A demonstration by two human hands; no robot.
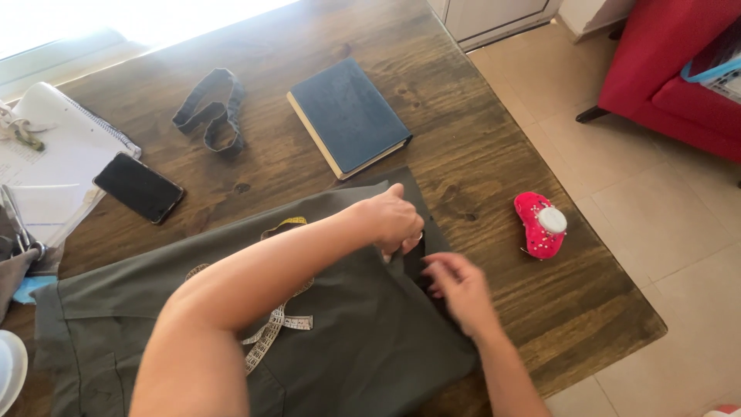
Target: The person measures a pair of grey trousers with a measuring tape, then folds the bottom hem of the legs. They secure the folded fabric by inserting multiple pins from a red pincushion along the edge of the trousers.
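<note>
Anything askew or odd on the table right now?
Nothing damaged or spilled. The measuring tape lies loosely tangled on the olive garment, and the red pincushion sits near the table's right edge, though fully on it.

Left of the dark blue book (351,116) lie a grey strap (213,112), a black phone (139,187) and a notebook (62,147); right, a pink pincushion (539,224).

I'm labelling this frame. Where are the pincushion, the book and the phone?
Pincushion (539,225), head view, its pink body.
Book (349,116), head view, middle of its dark cover.
Phone (139,187), head view, centre of its black screen.
</note>
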